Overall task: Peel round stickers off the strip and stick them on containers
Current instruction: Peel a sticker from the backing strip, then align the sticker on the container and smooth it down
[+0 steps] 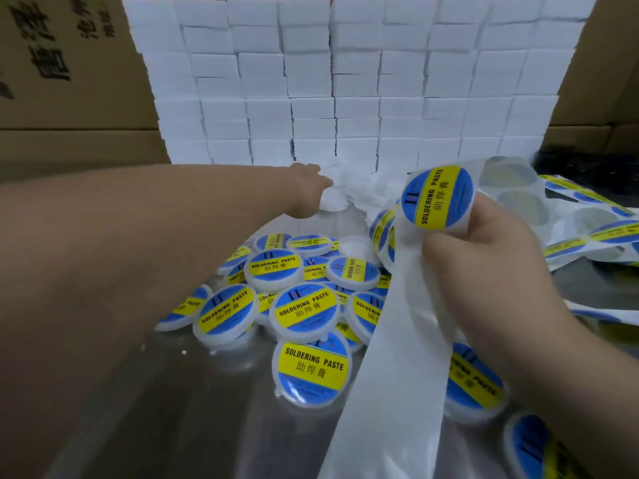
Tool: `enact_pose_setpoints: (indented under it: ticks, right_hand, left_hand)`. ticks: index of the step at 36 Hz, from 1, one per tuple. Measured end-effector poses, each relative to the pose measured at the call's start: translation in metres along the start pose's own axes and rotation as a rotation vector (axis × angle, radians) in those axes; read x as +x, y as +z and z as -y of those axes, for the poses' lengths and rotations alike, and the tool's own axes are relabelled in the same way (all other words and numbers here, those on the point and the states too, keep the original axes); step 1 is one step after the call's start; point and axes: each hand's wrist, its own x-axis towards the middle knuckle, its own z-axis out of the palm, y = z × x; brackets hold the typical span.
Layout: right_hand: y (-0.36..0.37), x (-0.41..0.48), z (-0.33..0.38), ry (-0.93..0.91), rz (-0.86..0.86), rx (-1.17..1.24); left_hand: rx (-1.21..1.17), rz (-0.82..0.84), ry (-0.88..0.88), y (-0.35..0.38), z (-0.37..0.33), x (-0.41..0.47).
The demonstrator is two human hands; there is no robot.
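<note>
My right hand [491, 257] grips the white backing strip [401, 340], which bends over my fingers. A round blue and yellow "Soldering Paste" sticker [436, 197] sits on the strip at the bend. My left hand [309, 188] reaches far forward to the white unlabelled containers [349, 191] at the foot of the white stack and holds one small white container [332, 202]; its fingers are partly hidden. A heap of several labelled round containers [304, 309] lies on the shiny table between my arms.
A wall of stacked white boxes [356, 81] stands at the back, with cardboard cartons [69, 63] on both sides. Used strip with sticker remnants [587, 216] trails off to the right. The metal table top [207, 409] shows in the foreground.
</note>
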Motion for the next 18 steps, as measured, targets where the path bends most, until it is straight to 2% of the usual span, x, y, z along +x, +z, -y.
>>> enact_pose_setpoints:
  ticks: [5, 13, 18]
  right_hand:
    - [-0.001, 0.001, -0.001, 0.013, 0.014, -0.001]
    - [0.004, 0.001, -0.004, -0.012, 0.017, -0.016]
    - [0.005, 0.001, -0.004, -0.019, 0.021, 0.011]
  left_hand:
    - [-0.025, 0.029, 0.014, 0.01, -0.014, 0.018]
    - [-0.025, -0.12, 0.027, 0.016, -0.018, 0.024]
    - [-0.257, -0.263, 0.036, 0.009, -0.016, 0.02]
